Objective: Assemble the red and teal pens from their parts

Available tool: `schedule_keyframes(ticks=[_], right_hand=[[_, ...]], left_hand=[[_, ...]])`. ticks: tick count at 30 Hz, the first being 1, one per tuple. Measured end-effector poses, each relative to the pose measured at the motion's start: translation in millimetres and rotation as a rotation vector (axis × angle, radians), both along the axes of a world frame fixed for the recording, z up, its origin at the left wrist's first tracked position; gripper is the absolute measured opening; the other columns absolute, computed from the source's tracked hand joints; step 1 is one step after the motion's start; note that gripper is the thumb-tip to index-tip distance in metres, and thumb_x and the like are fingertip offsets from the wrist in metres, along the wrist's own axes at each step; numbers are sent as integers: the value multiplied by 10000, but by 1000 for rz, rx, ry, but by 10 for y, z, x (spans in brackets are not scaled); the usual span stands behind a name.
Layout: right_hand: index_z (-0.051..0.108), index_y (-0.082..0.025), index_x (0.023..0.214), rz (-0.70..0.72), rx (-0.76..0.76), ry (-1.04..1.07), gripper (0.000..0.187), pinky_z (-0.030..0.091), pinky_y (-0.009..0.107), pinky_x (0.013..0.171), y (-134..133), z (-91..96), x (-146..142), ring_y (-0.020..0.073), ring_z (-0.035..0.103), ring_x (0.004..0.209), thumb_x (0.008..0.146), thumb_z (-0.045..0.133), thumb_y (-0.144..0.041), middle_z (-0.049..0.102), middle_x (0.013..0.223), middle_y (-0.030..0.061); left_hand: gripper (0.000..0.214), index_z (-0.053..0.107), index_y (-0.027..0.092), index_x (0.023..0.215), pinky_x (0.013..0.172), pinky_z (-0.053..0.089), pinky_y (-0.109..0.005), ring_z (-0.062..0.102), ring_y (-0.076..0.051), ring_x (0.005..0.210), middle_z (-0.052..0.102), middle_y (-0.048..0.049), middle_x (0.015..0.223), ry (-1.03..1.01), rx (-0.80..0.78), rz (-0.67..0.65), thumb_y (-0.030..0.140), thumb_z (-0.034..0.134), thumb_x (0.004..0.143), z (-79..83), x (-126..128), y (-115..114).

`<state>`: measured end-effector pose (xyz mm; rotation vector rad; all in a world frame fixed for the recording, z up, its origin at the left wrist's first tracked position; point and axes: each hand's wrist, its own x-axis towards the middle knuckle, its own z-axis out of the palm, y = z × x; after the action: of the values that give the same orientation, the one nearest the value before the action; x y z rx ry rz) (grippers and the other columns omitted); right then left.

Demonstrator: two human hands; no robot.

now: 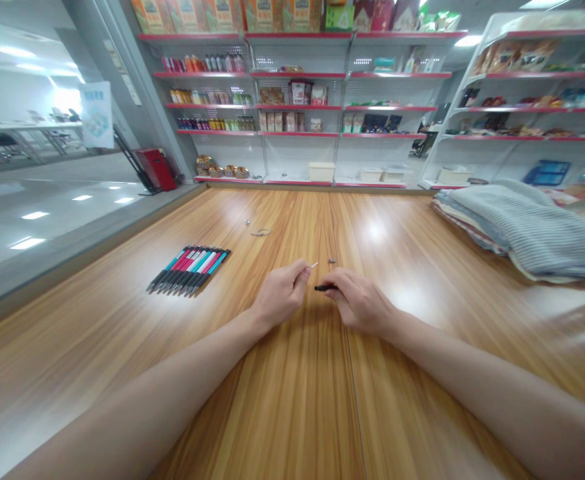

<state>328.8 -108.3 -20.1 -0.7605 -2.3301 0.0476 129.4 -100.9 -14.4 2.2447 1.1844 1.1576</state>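
Slim rod (315,265) is pinched by left grip (282,292), black pen part (325,287) by right grip (363,300); likely light, stiff, best held mid-length.

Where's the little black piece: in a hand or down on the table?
In a hand: the right hand pinches the black piece, and its dark end sticks out toward the left hand.
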Motion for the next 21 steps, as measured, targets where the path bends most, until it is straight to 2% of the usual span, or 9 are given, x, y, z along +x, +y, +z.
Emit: schedule_keyframes(ticks=[4, 8, 15, 21], right_hand=[[530, -178, 1035, -175, 57, 156, 166, 479, 327, 763, -2, 31, 20, 191, 557, 868, 916, 417, -153, 573, 939, 86], [534, -180, 1007, -244, 68, 206, 161, 476, 330, 745, 0, 56, 31, 191, 546, 837, 921, 398, -160, 554, 915, 84], [543, -181, 999, -195, 32, 109, 159, 473, 304, 719, 1, 42, 11, 182, 550, 822, 912, 412, -156, 559, 918, 80], [558, -183, 1006, -125, 10, 52, 160, 466, 302, 732, 13, 27, 20, 185, 554, 847, 919, 424, -166, 572, 901, 73]], left_hand=[[244, 439, 184, 693, 533, 223, -234, 384, -97, 514, 401, 36, 565, 48, -8, -17, 269, 416, 920, 11, -2, -14], [265, 422, 182, 661, 531, 207, -240, 357, -93, 503, 384, 37, 553, 78, 0, -73, 270, 422, 911, -5, 5, -22], [267, 454, 188, 676, 547, 236, -243, 411, -110, 524, 430, 19, 573, 178, 35, -138, 282, 401, 920, -32, 6, -26], [197, 569, 196, 759, 559, 294, -232, 488, -130, 569, 547, -14, 635, 149, 34, -161, 252, 446, 903, -99, 0, -3]])
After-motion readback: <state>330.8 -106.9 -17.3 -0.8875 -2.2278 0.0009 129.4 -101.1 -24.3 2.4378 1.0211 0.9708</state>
